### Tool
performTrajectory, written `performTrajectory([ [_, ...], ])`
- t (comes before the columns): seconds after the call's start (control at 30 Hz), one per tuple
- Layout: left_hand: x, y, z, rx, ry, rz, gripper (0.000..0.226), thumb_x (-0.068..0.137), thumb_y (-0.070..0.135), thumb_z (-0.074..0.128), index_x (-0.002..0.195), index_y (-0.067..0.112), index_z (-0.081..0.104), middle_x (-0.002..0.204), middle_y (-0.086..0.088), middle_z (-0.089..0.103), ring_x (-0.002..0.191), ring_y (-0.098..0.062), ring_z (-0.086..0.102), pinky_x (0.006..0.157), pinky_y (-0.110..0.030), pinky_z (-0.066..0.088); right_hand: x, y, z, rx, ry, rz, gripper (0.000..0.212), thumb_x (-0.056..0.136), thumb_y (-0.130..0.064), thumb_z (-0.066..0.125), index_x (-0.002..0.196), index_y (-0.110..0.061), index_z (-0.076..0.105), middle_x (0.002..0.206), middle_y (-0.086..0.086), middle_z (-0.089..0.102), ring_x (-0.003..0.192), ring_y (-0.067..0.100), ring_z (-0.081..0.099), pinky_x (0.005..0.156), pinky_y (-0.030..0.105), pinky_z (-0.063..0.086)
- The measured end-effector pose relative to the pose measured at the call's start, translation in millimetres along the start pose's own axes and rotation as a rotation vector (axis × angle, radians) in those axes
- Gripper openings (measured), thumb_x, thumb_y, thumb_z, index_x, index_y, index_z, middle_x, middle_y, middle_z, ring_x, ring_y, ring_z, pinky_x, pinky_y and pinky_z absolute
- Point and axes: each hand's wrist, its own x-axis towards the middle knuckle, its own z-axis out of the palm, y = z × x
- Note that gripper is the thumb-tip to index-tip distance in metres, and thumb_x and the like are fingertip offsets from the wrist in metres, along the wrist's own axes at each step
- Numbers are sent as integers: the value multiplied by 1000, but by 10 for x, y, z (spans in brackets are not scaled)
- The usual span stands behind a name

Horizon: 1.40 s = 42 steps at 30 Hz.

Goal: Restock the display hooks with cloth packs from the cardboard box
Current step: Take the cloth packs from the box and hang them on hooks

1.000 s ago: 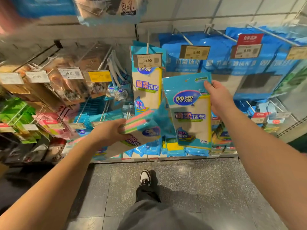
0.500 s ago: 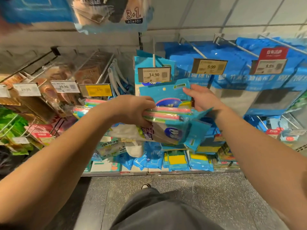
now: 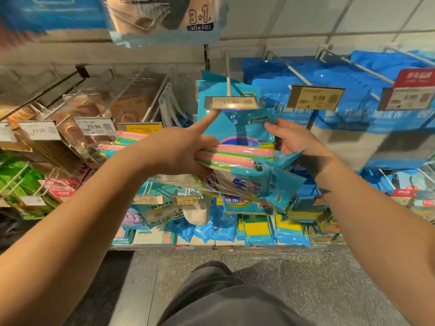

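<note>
So the left hand (image 3: 174, 151) is gripping a stack of cloth packs (image 3: 237, 158) held flat, edges facing the camera, so the pink, green and yellow cloth layers show as stripes. The stack sticks out on both sides of the fist, with the blue header flaps hanging off the right end. That same hand has its index finger stretched straight up, and the tip is touching the underside of the price tag (image 3: 231, 102) at the end of the hook (image 3: 227, 75), which looks tipped upward. The print on that tag is too blurred to read. The right hand (image 3: 294, 140) is just right of the stack, pinching the top corner of a single blue pack (image 3: 237, 128) that stands upright right below the tag, behind the stack. That pack has a small green label by the fingers, but the writing is unreadable. Readable stuff around: a tag saying 9.99 (image 3: 315, 98) to the right in front of big blue bags (image 3: 353, 90), 29.90 (image 3: 94, 127) on the left, 6.99 on a yellow tag (image 3: 141, 129), and "3+1" with "30x30" on a pack overhead (image 3: 164, 17). Yellow sponges (image 3: 255, 228) in blue wrap sit on the bottom shelf.
</note>
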Motion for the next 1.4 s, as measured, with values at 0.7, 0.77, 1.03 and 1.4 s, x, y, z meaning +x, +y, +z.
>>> performTrajectory([
  [0.7,67,-109,-234,-72,-24,-15,66,84,48,73,142,42,41,168,14,4,87,-18,59,80,-37,49,427,-51,196,-7,109,-19,40,99,-29,56,132,-5,57,120,14,69,108,29,68,94,44,55],
  [0.77,64,-112,-239,-88,-31,-23,79,85,47,74,150,41,31,165,14,19,87,-16,57,83,-37,48,420,-59,216,13,142,-14,36,102,-26,52,131,-6,57,115,10,72,99,22,72,82,35,60],
  [1.03,76,-88,-292,-80,-63,-60,79,85,51,73,151,43,30,165,20,13,86,-14,56,77,-33,45,732,-200,275,-613,351,76,43,108,-35,30,135,-9,51,134,12,58,122,29,53,93,24,39],
  [1.4,90,-116,-257,-46,-56,-44,46,85,53,72,124,50,47,162,30,-19,87,-15,63,71,-35,49,926,-82,335,-146,416,-56,27,101,-24,53,116,-4,63,93,8,67,85,23,66,82,30,57],
])
